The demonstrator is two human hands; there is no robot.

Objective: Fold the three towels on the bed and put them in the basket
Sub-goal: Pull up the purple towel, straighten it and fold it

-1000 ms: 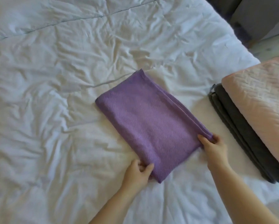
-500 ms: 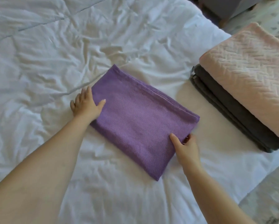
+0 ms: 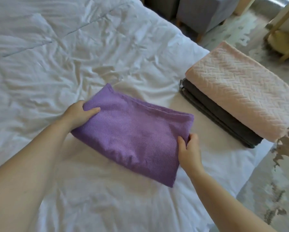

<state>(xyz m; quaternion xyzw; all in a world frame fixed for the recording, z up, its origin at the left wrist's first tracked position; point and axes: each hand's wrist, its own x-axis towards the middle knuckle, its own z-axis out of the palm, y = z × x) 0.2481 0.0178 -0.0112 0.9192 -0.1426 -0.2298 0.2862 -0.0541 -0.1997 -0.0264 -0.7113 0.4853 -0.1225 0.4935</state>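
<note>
A folded purple towel lies in the middle of the white bed. My left hand grips its left end, thumb on top and fingers under the edge. My right hand pinches its right end, where the cloth bunches up a little. At the bed's right edge sits a folded pink towel stacked on a folded dark grey towel. No basket is clearly in view.
The bed's corner and right edge run close to the stacked towels, with a pale mottled floor beyond. Grey upholstered furniture stands past the bed's far corner. A light wooden frame is at the top right.
My left hand went from the towel's near corner to its left end and now grips it. My right hand stays on the right end. The view has swung toward the stacked towels.
</note>
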